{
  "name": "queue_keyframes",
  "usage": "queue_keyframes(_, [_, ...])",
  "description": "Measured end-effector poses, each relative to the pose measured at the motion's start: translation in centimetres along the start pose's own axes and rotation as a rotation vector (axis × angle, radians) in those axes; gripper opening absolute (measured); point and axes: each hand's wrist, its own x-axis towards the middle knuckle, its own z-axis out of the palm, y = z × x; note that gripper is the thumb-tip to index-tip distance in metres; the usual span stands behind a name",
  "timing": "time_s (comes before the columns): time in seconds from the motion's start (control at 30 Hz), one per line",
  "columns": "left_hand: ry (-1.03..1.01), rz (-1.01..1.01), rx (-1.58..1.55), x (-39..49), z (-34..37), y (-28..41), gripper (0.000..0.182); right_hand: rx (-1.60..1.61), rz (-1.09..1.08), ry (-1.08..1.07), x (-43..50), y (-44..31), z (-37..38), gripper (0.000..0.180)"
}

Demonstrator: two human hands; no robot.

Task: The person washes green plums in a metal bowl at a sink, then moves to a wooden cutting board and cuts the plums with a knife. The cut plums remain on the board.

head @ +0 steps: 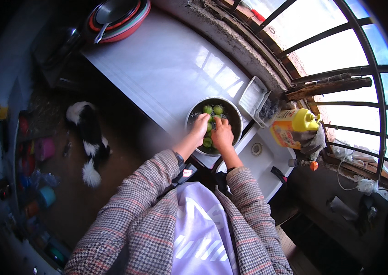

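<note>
A round metal basin (238,121) with water and several round green fruits (207,142) stands at the counter's edge beside the sink. Both hands reach into it. My left hand (200,128) is at the basin's left part, its fingertips against a green fruit near the middle. My right hand (223,133) is just to the right, back of the hand up, fingers bent down over the fruits. The two hands nearly meet. Fingers and fruit overlap, so whether either hand grips a fruit is unclear.
Right of the basin are a white sink (266,161), a plastic basket (254,94) with a dark scouring pad (268,109), and a yellow detergent jug (292,125). Stacked basins (125,34) stand on the counter's (152,62) far end. A black-and-white dog (89,134) is on the floor at left.
</note>
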Motion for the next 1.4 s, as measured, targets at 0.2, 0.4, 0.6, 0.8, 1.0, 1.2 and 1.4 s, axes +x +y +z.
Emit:
queue_keyframes(0.2, [-0.055, 0.022, -0.076, 0.6, -1.9, 0.2, 0.053, -0.169, -0.08, -0.149, -3.2, -0.2, -1.8, 0.076])
queue_keyframes(0.4, [-0.026, 0.071, -0.085, -0.5, -1.8, 0.3, 0.053, 0.019, -0.049, 0.214, -0.6, 1.4, -2.1, 0.033])
queue_keyframes(0.6, [0.106, 0.134, 0.055, 2.5, -0.7, -1.4, 0.048, 0.151, 0.211, -0.037, 0.5, 2.6, -1.4, 0.079])
queue_keyframes(0.8, [0.013, 0.006, -0.046, 2.5, -1.1, -0.8, 0.04, 0.478, 0.123, -0.123, 1.2, 3.5, 1.3, 0.065])
queue_keyframes(1.0, [0.059, 0.229, 0.153, 2.9, -0.7, 0.6, 0.048, 0.386, 0.086, 0.038, 2.1, 4.7, -0.4, 0.076])
queue_keyframes(1.2, [-0.012, 0.015, 0.155, 4.6, -0.8, -1.4, 0.051, 0.254, 0.073, -0.067, 2.0, 0.7, -0.5, 0.082])
queue_keyframes(1.4, [0.095, 0.128, 0.034, 2.6, -1.6, -0.5, 0.048, 0.066, 0.012, 0.031, 2.2, 2.8, -2.6, 0.043])
